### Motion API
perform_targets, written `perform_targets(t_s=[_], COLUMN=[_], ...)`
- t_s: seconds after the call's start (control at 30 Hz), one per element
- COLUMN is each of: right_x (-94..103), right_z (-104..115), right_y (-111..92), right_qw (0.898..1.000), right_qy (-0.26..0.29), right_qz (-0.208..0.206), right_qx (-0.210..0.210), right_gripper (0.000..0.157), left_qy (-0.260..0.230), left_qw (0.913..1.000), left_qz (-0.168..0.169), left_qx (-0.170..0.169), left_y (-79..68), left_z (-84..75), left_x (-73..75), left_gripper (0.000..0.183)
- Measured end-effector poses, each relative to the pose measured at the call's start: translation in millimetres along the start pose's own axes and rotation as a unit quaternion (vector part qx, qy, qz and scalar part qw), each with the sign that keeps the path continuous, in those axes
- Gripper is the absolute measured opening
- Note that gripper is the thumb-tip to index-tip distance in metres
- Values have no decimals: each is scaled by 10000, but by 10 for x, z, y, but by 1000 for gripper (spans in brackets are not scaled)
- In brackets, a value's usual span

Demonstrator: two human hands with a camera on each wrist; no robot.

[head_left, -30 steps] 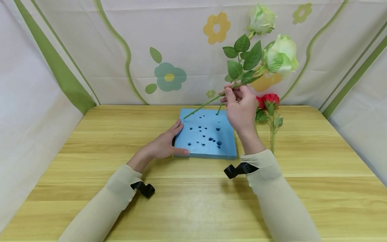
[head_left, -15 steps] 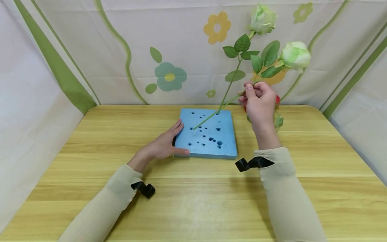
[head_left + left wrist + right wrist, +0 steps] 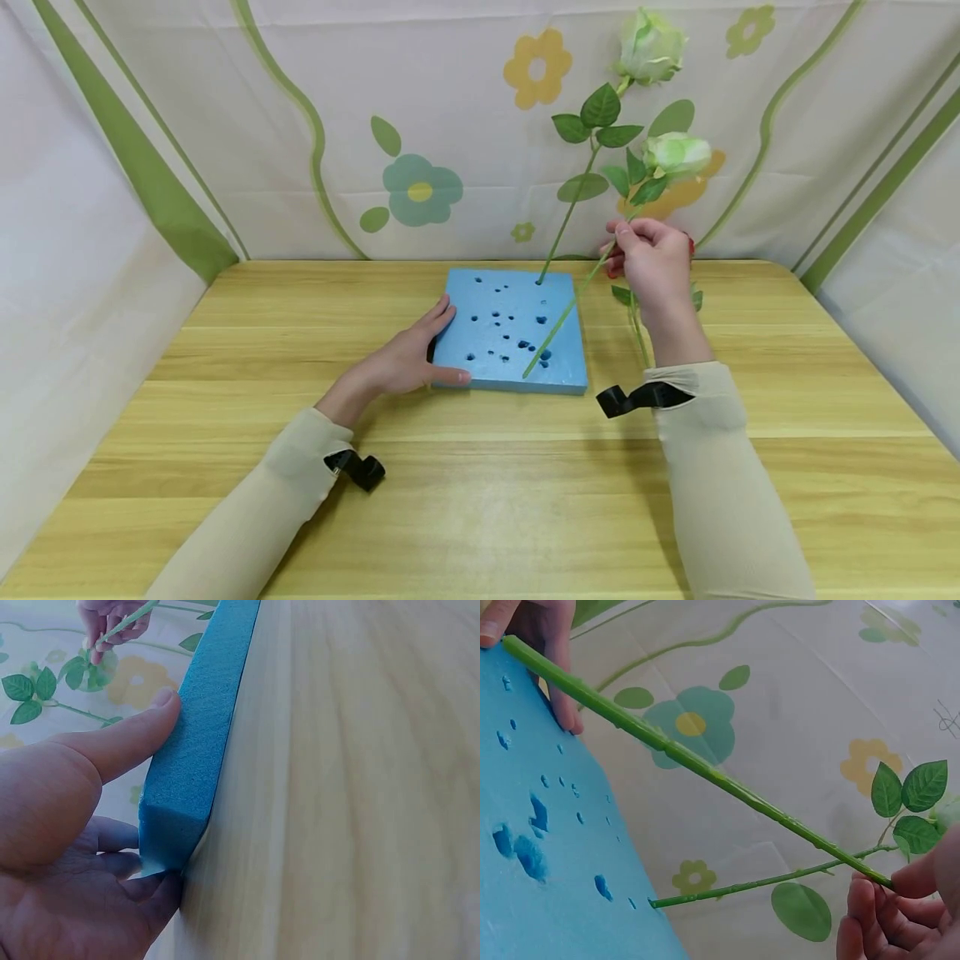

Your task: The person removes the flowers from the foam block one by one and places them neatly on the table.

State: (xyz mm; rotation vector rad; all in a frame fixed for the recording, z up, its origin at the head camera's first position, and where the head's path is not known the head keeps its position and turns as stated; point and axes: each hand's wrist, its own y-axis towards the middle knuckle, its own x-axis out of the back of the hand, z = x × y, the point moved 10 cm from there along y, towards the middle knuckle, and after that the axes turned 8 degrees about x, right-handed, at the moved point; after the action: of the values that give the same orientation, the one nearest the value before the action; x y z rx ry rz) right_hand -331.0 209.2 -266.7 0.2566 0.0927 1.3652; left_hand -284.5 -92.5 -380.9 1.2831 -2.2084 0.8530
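I saw the person's right grip (image 3: pixel 658 262) pinching a pale rose (image 3: pixel 677 156) whose stem (image 3: pixel 716 778) slanted toward seven o'clock, its tip (image 3: pixel 526 374) over the blue block (image 3: pixel 519 302) near the six o'clock edge, closer to the left grip (image 3: pixel 408 354), spread wide against the eight o'clock corner.

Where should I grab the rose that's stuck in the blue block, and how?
Probably pinch the stuck rose by its bare stem, between the leaves and the blue block, coming from the left: that stretch is slim and leafless, while the right hand holds another rose on its right.
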Motion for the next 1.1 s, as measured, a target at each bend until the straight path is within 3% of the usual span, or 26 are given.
perform_targets(t_s=[0.5,0.73,1.1], right_x=[-33,-100,-213], right_z=[-185,-299,-449], right_y=[25,45,28], right_qw=[9992,9942,9819], right_qy=[-58,-699,-1236], right_qz=[240,699,1305], right_qx=[-316,-424,-603], right_gripper=[28,28,32], left_qy=[16,47,37], left_qw=[10000,10000,10000], left_qz=[4,-7,-8], left_qx=[-36,-37,-48], left_y=[14,19,5], left_z=[-10,1,2], left_x=[-2,-2,-3], left_gripper=[115,115,115])
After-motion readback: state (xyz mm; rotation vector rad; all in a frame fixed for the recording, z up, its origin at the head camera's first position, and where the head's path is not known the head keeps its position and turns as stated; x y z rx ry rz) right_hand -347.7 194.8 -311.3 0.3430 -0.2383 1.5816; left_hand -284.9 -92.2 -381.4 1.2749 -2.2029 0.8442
